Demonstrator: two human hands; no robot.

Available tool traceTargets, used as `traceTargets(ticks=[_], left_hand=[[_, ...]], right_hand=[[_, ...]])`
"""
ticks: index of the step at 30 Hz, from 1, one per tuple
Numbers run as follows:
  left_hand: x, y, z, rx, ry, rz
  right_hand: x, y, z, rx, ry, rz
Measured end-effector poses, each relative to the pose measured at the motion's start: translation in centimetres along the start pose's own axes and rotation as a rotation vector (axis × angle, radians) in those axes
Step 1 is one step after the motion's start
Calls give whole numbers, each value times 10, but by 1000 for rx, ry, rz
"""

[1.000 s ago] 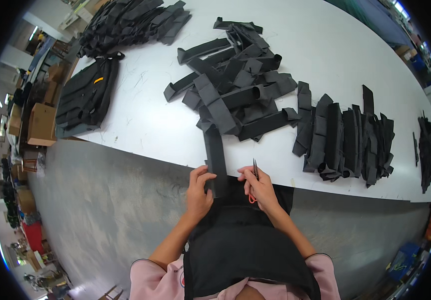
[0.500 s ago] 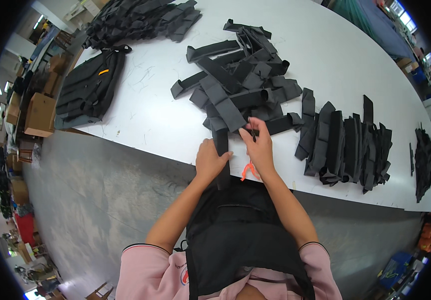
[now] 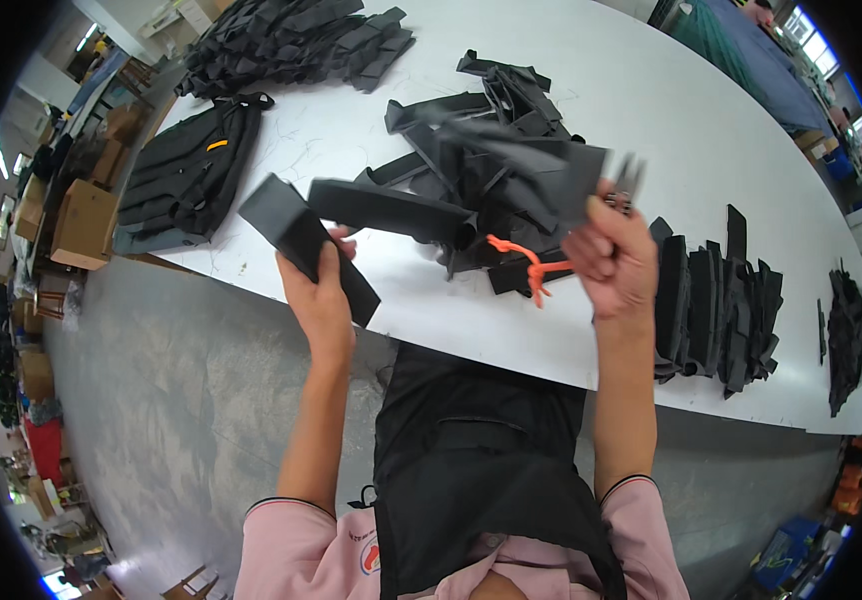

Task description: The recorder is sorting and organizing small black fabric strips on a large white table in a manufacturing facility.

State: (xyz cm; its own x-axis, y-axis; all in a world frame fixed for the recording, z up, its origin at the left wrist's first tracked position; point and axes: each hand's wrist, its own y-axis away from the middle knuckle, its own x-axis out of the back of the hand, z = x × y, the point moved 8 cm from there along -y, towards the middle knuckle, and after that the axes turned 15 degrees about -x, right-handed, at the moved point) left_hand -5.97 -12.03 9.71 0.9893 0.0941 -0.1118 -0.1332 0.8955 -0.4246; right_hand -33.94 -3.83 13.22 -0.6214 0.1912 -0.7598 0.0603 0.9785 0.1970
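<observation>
My left hand (image 3: 319,297) is closed round a folded black fabric strip (image 3: 303,243), raised over the table's front edge on the left. My right hand (image 3: 616,255) grips small thread snips (image 3: 621,200), blades pointing up and blurred by motion. An orange cord (image 3: 534,266) trails leftward from that hand. A smeared black strip (image 3: 579,180) meets the right fingers and seems pinched there too. Between and beyond my hands lies a loose pile of black fabric strips (image 3: 511,100). One strip (image 3: 386,208) reaches from this pile almost to my left hand.
The white table (image 3: 651,70) carries a row of stacked strips (image 3: 716,300) at right and a dark bundle (image 3: 848,340) beyond it. A black backpack (image 3: 186,180) lies at left, near a larger heap of dark pieces (image 3: 291,45). Cardboard boxes (image 3: 84,235) stand past the left edge.
My hands have moved apart: the left up and leftward with a strip, the right up and rightward with the snips and cord. Strips in the middle pile have shifted.
</observation>
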Motion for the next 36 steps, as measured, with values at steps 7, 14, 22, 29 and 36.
traceTargets(ticks=[7, 14, 22, 29, 36], left_hand=[[3, -68, -30, -1, 77, 96], [-2, -161, 3, -242, 227, 175], [-94, -31, -69, 402, 391, -341], [-10, -17, -171, 552, -54, -326], [62, 6, -152, 116, -584, -194]], right_hand=[[34, 33, -11, 49, -11, -32], [-17, 66, -87, 319, 138, -91], [77, -31, 29, -220, 28, 200], [7, 0, -18, -68, 171, 166], [47, 39, 152, -424, 450, 309]])
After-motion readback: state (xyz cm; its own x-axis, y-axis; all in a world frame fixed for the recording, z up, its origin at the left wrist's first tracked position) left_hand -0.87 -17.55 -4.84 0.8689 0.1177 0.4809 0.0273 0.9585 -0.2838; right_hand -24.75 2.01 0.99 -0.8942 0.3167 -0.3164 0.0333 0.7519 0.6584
